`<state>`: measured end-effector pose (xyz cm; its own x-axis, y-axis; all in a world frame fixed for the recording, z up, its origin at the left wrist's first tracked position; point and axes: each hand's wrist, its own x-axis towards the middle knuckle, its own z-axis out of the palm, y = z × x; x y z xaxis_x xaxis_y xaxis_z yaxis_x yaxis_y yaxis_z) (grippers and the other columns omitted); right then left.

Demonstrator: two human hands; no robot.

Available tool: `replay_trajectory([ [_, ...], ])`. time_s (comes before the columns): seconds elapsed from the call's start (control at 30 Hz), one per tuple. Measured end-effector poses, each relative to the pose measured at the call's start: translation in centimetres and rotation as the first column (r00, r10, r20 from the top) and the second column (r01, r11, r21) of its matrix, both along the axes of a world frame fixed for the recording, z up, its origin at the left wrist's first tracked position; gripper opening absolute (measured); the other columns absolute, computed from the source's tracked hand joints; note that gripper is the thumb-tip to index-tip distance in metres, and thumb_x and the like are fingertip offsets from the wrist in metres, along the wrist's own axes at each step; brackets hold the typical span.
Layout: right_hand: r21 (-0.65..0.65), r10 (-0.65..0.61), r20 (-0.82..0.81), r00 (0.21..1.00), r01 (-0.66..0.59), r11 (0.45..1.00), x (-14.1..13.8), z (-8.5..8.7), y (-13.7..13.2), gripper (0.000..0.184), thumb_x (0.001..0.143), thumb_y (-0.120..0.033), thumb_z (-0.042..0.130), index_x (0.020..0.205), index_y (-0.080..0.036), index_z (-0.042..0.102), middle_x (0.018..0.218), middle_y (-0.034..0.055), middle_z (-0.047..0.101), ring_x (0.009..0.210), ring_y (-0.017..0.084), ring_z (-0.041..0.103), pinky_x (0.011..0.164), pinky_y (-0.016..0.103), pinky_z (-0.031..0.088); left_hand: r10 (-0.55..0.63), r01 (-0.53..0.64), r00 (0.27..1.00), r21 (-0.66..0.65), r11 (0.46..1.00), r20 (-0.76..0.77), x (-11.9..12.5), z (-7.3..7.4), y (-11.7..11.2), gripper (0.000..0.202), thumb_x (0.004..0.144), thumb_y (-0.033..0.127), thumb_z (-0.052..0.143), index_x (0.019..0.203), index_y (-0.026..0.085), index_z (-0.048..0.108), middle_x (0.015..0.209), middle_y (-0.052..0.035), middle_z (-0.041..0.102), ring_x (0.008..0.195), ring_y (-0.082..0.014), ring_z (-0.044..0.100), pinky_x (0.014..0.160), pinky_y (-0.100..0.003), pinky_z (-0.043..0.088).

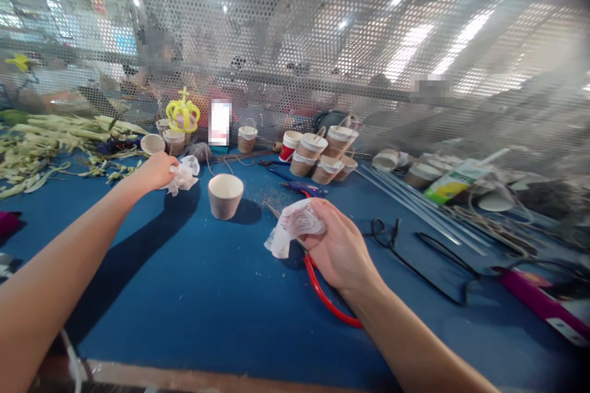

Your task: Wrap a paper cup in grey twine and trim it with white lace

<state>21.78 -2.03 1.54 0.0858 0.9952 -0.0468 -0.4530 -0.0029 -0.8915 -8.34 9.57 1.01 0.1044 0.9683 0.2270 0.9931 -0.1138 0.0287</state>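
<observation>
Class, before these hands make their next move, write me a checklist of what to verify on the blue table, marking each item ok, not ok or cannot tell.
1. Left hand closed on the white scrap: ok.
2. Right hand closed on the patterned piece: ok.
3. Red-handled scissors shut: cannot tell, the patterned piece and the right hand cover the blades.
4. Cup upright, mouth up, apart from both hands: ok.
5. Space beside the right forearm free: not ok, a black looped tool lies close to it.
</observation>
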Motion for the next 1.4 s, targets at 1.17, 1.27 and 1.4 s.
replay_trajectory([
  [1.17,-0.018,0.339,0.177,0.924,-0.341,0.94,-1.6,2.7,-1.4,0.018,0.072,-0.033,0.061,0.067,-0.018,0.053,0.056,-0.0029,0.059,0.053,0.011,0.056,0.053,0.022,0.044,-0.565,0.633,0.47,0.188,0.751,0.678,10.2,3.3,-6.5,0.048,0.081,0.051,0.042,0.11,0.014,0.049,0.113,-0.0108,0.054,0.104,-0.0225,0.051,0.09,-0.036,0.04],
  [1.27,-0.001,0.364,0.178,0.914,-0.37,0.929,-2.2,3.8,-1.3,0.017,0.07,-0.031,0.062,0.066,-0.017,0.054,0.055,-0.0043,0.056,0.049,0.008,0.052,0.048,0.02,0.042,-0.355,0.907,0.215,-0.051,0.419,0.91,10.8,3.1,-8.5,0.061,0.074,0.064,0.044,0.108,0.014,0.051,0.105,-0.0092,0.058,0.096,-0.0217,0.054,0.08,-0.031,0.045],
  [1.4,-0.005,0.413,0.193,0.89,-0.42,0.907,-2.4,4.5,-1.2,0.014,0.068,-0.028,0.063,0.066,-0.016,0.055,0.055,-0.0046,0.055,0.047,0.006,0.051,0.045,0.016,0.043,-0.079,0.93,0.153,-0.116,0.348,0.985,9.9,2.2,-8.6,0.063,0.061,0.069,0.055,0.089,0.013,0.057,0.08,-0.0042,0.059,0.073,-0.0159,0.054,0.067,-0.027,0.045],
])
